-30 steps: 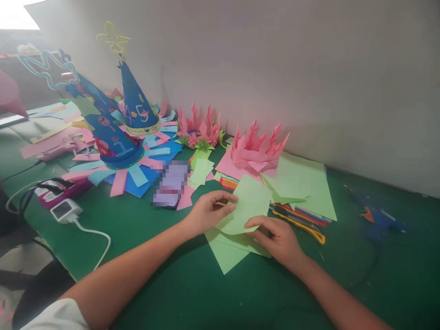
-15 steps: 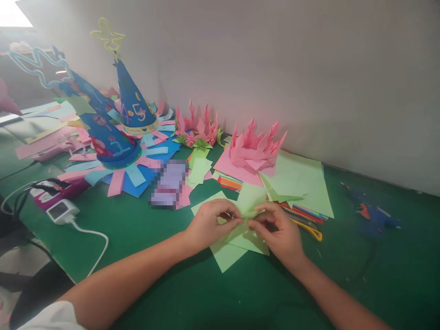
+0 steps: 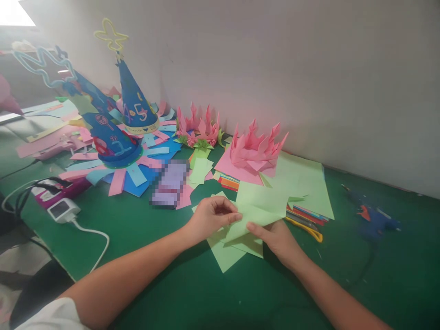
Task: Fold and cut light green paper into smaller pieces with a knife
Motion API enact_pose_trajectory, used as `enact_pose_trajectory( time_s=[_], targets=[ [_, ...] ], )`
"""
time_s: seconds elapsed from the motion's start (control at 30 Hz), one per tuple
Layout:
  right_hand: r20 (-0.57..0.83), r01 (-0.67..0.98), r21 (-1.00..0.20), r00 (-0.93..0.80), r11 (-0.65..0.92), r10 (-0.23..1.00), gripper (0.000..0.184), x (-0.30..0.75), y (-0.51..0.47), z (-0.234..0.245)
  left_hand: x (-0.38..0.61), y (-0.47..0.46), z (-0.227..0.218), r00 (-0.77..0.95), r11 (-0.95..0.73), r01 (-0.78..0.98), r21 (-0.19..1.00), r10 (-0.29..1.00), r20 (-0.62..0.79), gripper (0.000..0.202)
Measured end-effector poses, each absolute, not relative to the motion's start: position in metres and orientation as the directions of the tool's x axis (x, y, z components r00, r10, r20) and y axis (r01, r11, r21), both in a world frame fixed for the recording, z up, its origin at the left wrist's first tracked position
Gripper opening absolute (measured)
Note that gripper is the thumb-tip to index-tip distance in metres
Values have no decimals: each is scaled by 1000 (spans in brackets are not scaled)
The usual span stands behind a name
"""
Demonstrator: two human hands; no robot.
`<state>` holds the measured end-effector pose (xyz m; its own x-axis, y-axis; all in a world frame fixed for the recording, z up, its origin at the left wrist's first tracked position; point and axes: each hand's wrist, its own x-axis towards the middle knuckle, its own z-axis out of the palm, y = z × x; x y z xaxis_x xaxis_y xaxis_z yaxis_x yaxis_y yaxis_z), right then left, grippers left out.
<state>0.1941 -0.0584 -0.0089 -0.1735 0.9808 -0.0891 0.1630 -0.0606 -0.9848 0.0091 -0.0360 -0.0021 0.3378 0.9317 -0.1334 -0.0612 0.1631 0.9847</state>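
Over the table point(image 3: 192, 293), a sheet point(image 3: 261, 199), seemingly part-folded, is pinched in left hand point(image 3: 208, 217) and right hand point(image 3: 280, 240). At its 7 o'clock, loose sheets point(image 3: 223, 259) are left unfolded; at 12, a crown point(image 3: 256, 149) appears completed.

White left sleeve point(image 3: 57, 317), bare hands point(image 3: 210, 221)

Green sheet point(image 3: 261, 196): matt paper; tabletop point(image 3: 165, 293): smooth.
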Motion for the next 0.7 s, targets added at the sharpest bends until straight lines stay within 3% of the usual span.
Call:
enact_pose_trajectory(
  time_s=[0.27,0.7],
  targets=[
    [-127,283,-954,-84,-99,988,33,190,-57,-12,8,-31,0,303,222,-131,966,937,-174,47],
    [-142,292,-951,-105,-106,984,33,189,-57,-9,7,-31,1,276,271,-207,940,938,-210,42]
  ],
)
